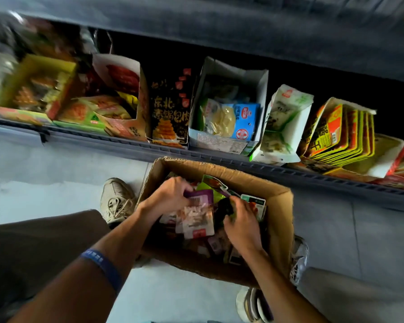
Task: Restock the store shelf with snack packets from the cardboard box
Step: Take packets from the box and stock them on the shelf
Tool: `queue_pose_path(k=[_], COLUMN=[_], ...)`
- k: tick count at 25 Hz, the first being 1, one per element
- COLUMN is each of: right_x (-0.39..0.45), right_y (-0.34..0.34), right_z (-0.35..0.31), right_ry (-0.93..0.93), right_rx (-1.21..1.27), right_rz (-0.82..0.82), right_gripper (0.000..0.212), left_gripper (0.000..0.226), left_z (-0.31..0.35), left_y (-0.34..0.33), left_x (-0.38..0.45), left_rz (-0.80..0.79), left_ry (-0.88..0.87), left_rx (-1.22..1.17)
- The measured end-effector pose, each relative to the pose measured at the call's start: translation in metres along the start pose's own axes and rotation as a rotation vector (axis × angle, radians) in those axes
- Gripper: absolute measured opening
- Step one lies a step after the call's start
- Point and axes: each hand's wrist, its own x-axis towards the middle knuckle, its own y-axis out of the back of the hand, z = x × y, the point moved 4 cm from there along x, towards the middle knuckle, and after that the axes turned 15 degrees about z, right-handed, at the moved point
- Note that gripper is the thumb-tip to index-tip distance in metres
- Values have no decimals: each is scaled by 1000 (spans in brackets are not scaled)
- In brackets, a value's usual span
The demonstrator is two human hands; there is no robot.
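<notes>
Both hands are working inside the box [280, 206] on the floor. The left hand [173, 194] is gripping a purple packet [202, 197]; the right hand [240, 220] is apparently curling round a dark packet [224, 209]. The shelf [219, 157] is lying just beyond the box, straight ahead.

A pale grey floor [56, 164] of large smooth tiles fills the lower part of the view, with thin seams running between the tiles at the right. Along its far edge runs a dark grey shelving unit, its front rail [219, 157] ribbed with small slots and crossing the view on a slant from upper left down to lower right. Above that, a second dark shelf board [243, 31] overhangs, and the recess beneath it lies in deep shadow while the floor is evenly lit.
</notes>
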Motion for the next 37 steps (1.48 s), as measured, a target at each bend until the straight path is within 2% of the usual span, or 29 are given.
queue_pose_path(k=[2,5,7,10,11,13,14,15,17,20,23,25,26,27,28,30,32,33,34,36,37], right_x=[5,3,0,-3,-2,-1,0,-2,-8,-27,-24,-10,-5,-3,-2,-4,-7,-4,-2,3,4], right_y=[17,43,63,104,123,158,174,188,207,210,209,222,231,239,244,244,237,233,233,239,240], right_z=[-23,-64,-90,-120,-128,-140,-143,-147,-152,-164,-166,-160,-158,-155,-153,-154,-154,-153,-152,-153,-154], right_ry=[-101,-323,-261,-218,-234,-299,-336,-358,-355,-319,-342,-415,-451,-455,-416,-329,-363,-368,-368,-347,-330], right_rx=[256,740,796,886,943,1072,1130,1163,1175,1255,1227,1308,1333,1276,1173,1025,1066,1126,1197,1323,1374], right_rz=[-97,-290,-363,-344,-314,-257,-242,-233,-242,-358,-325,-351,-400,-451,-499,-553,-562,-534,-473,-337,-292], right_gripper=[44,28,37,42,40,39,43,48,48,30,25,27,44,59,64,58,72,70,62,55,56], left_gripper=[26,14,11,10,8,16,25,34,41,38,43,43,46,49,50,43,49,57,66,69,59], left_z=[14,38,61,97,107,130,141,151,169,185,186,189,194,197,198,197,197,195,197,198,197], left_y=[39,84,109,146,155,169,174,176,180,183,198,213,217,215,210,198,189,185,184,189,191], left_x=[-7,-32,-50,-73,-81,-99,-108,-116,-128,-137,-138,-135,-138,-139,-138,-136,-131,-128,-127,-126,-125], left_rz=[75,98,125,246,230,83,-7,-67,-82,2,197,483,595,638,632,647,735,789,824,821,731], left_ry=[10,88,113,163,215,256,233,204,133,-27,-266,-632,-845,-1038,-1177,-1275,-1195,-1110,-993,-608,-321], left_rx=[-107,-353,-506,-791,-975,-1304,-1367,-1350,-1211,-1047,-886,-427,-176,26,187,368,359,288,109,-555,-986])
